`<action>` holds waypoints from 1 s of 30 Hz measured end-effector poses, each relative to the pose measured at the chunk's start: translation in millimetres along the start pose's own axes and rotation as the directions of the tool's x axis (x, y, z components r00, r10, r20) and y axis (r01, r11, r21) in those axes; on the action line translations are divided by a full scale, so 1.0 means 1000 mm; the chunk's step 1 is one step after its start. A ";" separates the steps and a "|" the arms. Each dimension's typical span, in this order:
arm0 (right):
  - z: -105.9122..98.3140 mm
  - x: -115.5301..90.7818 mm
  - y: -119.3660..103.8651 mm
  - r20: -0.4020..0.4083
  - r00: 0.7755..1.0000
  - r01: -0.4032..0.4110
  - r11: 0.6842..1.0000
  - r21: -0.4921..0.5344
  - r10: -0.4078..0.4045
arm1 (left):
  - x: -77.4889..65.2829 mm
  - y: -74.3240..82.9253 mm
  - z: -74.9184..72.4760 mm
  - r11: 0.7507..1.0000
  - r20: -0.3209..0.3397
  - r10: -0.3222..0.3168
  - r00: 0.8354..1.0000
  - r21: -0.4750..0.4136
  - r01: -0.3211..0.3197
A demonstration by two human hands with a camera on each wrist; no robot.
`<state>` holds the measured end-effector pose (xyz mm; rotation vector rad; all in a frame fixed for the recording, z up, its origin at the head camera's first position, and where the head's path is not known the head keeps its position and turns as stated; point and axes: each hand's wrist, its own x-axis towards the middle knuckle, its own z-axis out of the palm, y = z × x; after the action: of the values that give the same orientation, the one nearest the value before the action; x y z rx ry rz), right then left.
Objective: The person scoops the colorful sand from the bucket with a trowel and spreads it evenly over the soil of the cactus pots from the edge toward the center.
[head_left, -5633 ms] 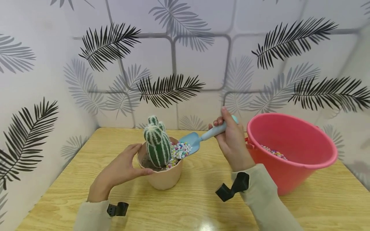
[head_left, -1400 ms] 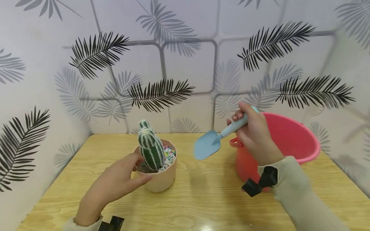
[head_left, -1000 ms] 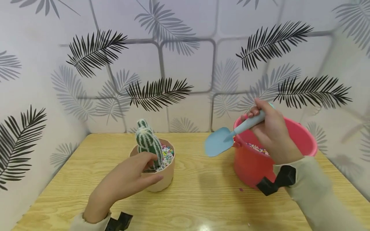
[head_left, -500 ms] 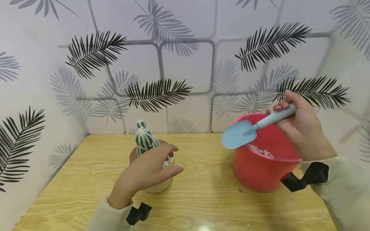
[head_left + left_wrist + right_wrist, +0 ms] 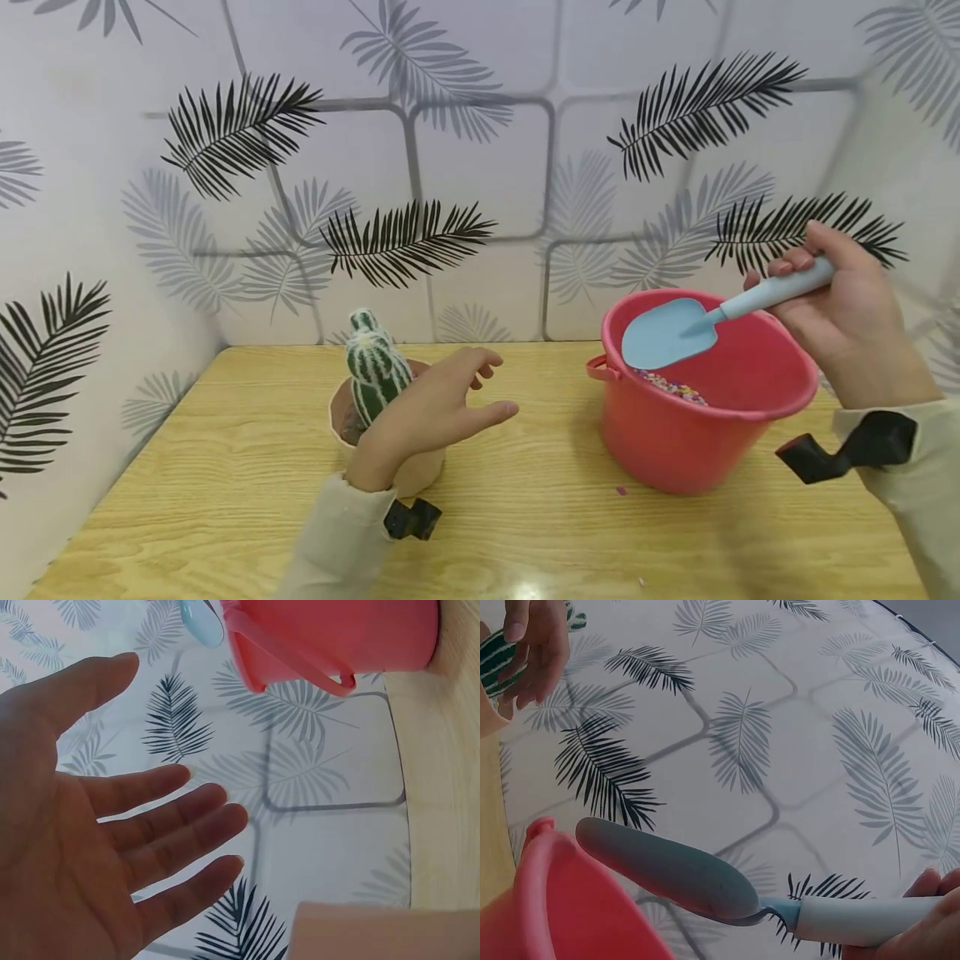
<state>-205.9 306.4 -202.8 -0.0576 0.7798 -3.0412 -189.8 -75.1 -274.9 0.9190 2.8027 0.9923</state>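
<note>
My right hand [image 5: 847,308] grips the pale handle of a light blue trowel [image 5: 670,333], its blade over the rim of a pink bucket [image 5: 690,450]. In the right wrist view the trowel blade [image 5: 671,866] carries nothing. Multicoloured pebbles [image 5: 671,387] lie inside the bucket. My left hand [image 5: 435,408] is off the pot, fingers spread and loosely bent, holding nothing; its palm [image 5: 75,847] shows in the left wrist view. Behind that hand stands a striped cactus [image 5: 372,375] in a peach pot [image 5: 420,475]; the hand hides the pebbles in the pot.
All stands on a wooden table [image 5: 225,500] against a wall [image 5: 480,167] with leaf-patterned covering. The bucket's handle [image 5: 600,368] hangs at its left side. A small purple bit [image 5: 621,491] and a white bit [image 5: 641,582] lie on the table top.
Earlier the trowel tipped pebbles into the pot while my left hand steadied it. The trowel has since moved right to the bucket, and my left hand has let go and shifted right.
</note>
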 end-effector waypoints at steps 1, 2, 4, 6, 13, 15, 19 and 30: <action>-0.001 0.001 -0.002 -0.001 1.000 0.009 1.000 -0.009 -0.009 | 0.003 0.000 0.001 1.000 -0.008 -0.004 1.000 -0.011 0.004; -0.002 0.002 -0.003 0.003 1.000 0.020 1.000 -0.017 -0.020 | 0.006 0.000 0.002 1.000 -0.016 -0.007 1.000 -0.019 0.006; -0.005 0.004 -0.007 0.005 0.999 0.045 0.999 -0.029 -0.045 | 0.012 -0.001 0.005 0.999 -0.026 -0.012 1.000 -0.035 0.011; -0.008 0.007 -0.010 0.000 0.998 0.068 0.997 -0.036 -0.068 | 0.018 -0.001 0.007 0.999 -0.034 -0.013 0.999 -0.041 0.011; -0.023 0.017 -0.021 -0.038 0.996 0.076 0.993 -0.094 -0.080 | 0.037 0.001 0.014 0.998 -0.064 0.001 0.998 -0.070 -0.006; -0.028 0.019 -0.023 -0.042 0.995 0.082 0.992 -0.101 -0.086 | 0.043 0.001 0.018 0.997 -0.071 0.014 0.997 -0.070 -0.019; -0.037 0.023 -0.022 -0.049 0.993 0.102 0.982 -0.158 -0.111 | 0.054 0.003 0.025 0.997 -0.097 0.040 0.994 -0.061 -0.046; -0.043 0.035 0.006 0.029 0.964 0.249 0.865 -0.437 -0.263 | 0.079 0.009 0.043 0.994 -0.125 0.093 0.988 -0.043 -0.099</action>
<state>-242.7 322.1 -242.3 -0.1222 1.5652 -3.0312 -241.0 -2.5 -290.9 1.0303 2.8426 1.1633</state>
